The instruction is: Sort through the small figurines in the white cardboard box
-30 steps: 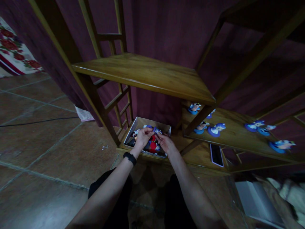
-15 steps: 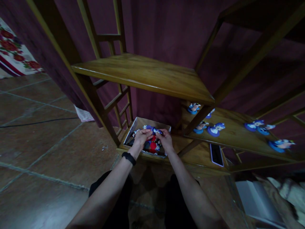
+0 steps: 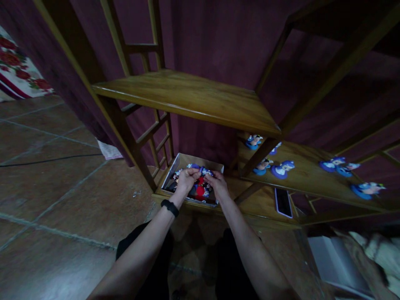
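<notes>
Showing more than a second ago: purple figurine (image 3: 206,171) between both hands (image 3: 186,180) (image 3: 218,183)

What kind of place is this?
Probably an indoor room, maybe in a home: there are wooden shelves with little figures on them, a purplish curtain behind, and a tiled floor.

The held figurine (image 3: 205,171) is purple with white, the box (image 3: 195,159) has white edges, the wooden shelf (image 3: 187,89) is yellowish brown, the curtain (image 3: 206,50) is plum, and the cloth (image 3: 18,68) carries red flowers on white ground.
</notes>
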Tool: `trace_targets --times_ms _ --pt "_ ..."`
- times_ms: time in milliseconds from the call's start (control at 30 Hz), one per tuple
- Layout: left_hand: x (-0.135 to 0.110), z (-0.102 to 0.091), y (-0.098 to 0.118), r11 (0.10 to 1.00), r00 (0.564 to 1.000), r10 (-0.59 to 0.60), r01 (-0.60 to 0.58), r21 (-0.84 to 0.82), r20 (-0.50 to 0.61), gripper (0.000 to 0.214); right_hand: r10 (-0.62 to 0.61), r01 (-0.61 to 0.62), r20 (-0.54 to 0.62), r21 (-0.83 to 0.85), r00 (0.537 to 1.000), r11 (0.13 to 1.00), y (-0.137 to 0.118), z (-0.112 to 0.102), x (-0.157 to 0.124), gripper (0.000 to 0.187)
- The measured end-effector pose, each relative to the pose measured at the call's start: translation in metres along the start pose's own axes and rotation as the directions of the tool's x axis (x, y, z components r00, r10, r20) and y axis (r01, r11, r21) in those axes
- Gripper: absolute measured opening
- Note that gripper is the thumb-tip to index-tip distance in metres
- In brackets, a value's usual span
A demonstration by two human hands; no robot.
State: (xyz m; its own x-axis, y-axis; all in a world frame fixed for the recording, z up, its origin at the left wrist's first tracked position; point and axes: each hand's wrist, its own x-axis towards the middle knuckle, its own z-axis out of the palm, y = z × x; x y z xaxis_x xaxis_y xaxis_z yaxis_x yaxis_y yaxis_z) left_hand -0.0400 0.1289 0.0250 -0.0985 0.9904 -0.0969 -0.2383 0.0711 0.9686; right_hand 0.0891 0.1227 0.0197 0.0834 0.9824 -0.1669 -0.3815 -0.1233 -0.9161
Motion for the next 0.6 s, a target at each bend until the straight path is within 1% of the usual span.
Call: trace_targets --times_ms 100,200,300,367,500,600 --pt "0.0 -0.001 0.001 1.0 1.0 0.01 -0.011 0.028 0.012 0.033 -0.011 0.011 0.018 -0.006 1.0 1.0 -0.001 0.0 -0.001 0.028" --pt "-0.002 -0.002 0.005 0.998 0.999 0.029 -0.03 0.063 0.027 0.031 -0.064 0.069 0.046 -0.114 0.997 0.991 -0.003 -0.001 -0.003 0.028" --pt "-0.003 -0.003 0.01 0.995 0.999 0.027 -0.03 0.091 0.04 0.028 -0.112 0.128 0.079 -0.235 0.991 0.964 -0.003 -0.003 -0.001 0.027" --pt "-0.004 -0.004 0.011 0.998 0.999 -0.003 0.0 0.07 0.034 0.028 -0.152 0.172 0.093 -0.279 0.984 0.945 -0.001 -0.004 0.001 0.026" --pt "-0.006 -0.005 0.012 0.997 0.997 -0.066 0.066 -0.026 -0.028 0.03 -0.227 0.258 0.13 -0.323 0.965 0.911 0.0 -0.003 0.003 0.025" --pt "-0.007 -0.005 0.011 0.995 0.996 -0.078 0.076 -0.061 -0.04 0.031 -0.232 0.267 0.138 -0.358 0.963 0.895 -0.003 -0.001 0.001 0.023"
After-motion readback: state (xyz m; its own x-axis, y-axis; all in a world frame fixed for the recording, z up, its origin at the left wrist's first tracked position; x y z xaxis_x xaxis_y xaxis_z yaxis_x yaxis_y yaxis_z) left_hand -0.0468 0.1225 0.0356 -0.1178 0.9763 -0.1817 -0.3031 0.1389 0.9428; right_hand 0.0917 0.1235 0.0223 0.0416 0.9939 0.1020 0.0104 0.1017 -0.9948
